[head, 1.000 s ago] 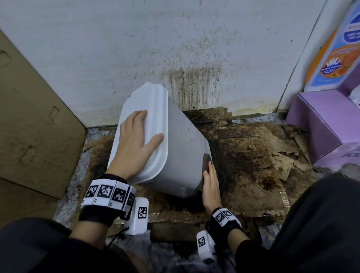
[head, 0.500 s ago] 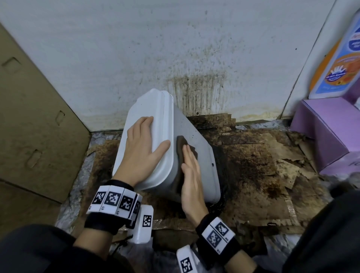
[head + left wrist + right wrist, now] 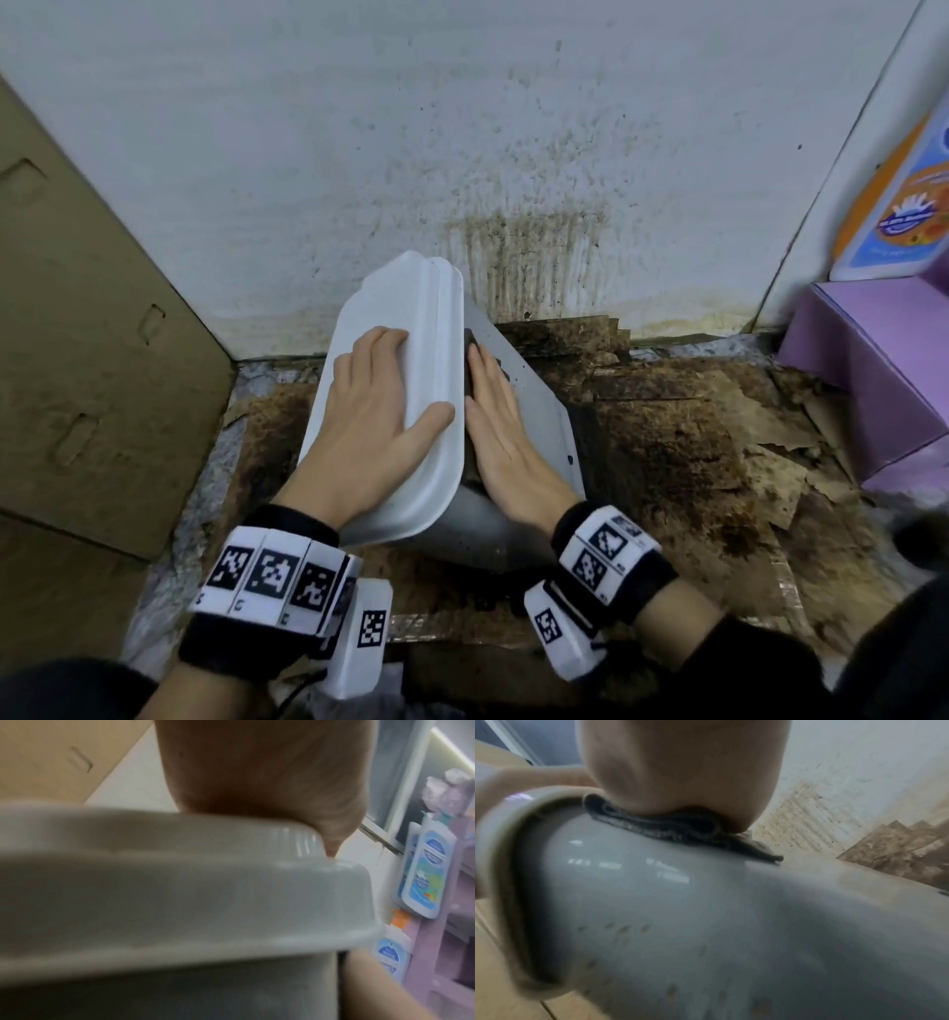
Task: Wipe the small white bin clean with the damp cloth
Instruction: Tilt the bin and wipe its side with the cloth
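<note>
1. Left hand [image 3: 377,416]: flat, fingers spread on the tilted bin's lid [image 3: 411,360]; nothing gripped, so the bin [image 3: 534,411] could slip on the soggy cardboard [image 3: 667,437].
2. Right hand [image 3: 498,421]: fingers straight, pressing the dark cloth [image 3: 680,829] to the bin's side under the lid rim; cloth may bunch up and leave specks.

Dim even indoor light, soft shadows, wide-angle bending at edges, both wrist views blurred close-up

We see the small white bin [image 3: 524,411] tipped toward nine o'clock, lid on, brown specks on its glossy side; the dark grey damp cloth [image 3: 680,830] lies bunched against that side, just under the lid's rim
</note>
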Demonstrator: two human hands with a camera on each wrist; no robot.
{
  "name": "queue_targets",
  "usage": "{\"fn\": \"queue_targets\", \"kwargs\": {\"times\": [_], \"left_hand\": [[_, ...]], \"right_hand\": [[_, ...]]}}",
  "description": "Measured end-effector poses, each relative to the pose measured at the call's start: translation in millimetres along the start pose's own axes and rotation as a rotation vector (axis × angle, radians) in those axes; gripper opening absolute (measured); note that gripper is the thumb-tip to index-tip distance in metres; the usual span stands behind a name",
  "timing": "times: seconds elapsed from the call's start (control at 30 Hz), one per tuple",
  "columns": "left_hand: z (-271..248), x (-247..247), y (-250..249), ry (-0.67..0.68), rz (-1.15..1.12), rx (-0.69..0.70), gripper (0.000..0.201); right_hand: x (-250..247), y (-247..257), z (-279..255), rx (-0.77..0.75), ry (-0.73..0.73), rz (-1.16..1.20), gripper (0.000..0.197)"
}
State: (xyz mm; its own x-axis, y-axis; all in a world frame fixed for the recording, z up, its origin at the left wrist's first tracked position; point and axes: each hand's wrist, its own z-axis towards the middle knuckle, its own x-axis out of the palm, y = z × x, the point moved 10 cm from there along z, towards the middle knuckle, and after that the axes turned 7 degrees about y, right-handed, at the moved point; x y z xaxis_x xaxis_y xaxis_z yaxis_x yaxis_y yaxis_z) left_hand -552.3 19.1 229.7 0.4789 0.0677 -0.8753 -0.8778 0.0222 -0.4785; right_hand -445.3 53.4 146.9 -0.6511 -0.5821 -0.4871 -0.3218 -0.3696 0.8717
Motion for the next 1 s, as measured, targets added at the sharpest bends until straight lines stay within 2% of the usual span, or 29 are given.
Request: {"fn": "queue_targets", "kwargs": {"times": [0.13,0.37,0.53,0.7,0.77,0.87,1.0], "left_hand": [[-2.9,-2.7,5.1,-0.058,-0.121,-0.058,0.082],[-2.2,0.6,1.4,-0.039,-0.072,-0.046,0.082],[0.8,5.2,-3.6,0.017,-0.017,-0.05,0.094],[-0.9,3.4,-1.0,0.026,-0.039,-0.056,0.095],[-1.2,3.5,-0.3,0.02,-0.036,-0.053,0.094],[2.3,4.2,0.1,0.025,-0.037,-0.047,0.094],[4.8,4.8,1.6,0.031,-0.03,-0.036,0.094]], "right_hand": [[-10.6,-8.1,34.5,0.006,0.088,-0.036,0.056],[-41.5,-29.9,87.4,0.114,0.088,0.013,0.06],[-31.5,-25.6,65.9,0.078,0.063,0.033,0.057],[7.3,-11.1,-12.9,-0.007,-0.02,0.042,0.053],[16.4,-12.8,-30.6,0.013,-0.027,0.069,0.055],[9.5,-18.7,-19.7,0.049,-0.039,0.113,0.058],[-7.3,-25.7,20.0,0.061,-0.037,0.106,0.06]]}}
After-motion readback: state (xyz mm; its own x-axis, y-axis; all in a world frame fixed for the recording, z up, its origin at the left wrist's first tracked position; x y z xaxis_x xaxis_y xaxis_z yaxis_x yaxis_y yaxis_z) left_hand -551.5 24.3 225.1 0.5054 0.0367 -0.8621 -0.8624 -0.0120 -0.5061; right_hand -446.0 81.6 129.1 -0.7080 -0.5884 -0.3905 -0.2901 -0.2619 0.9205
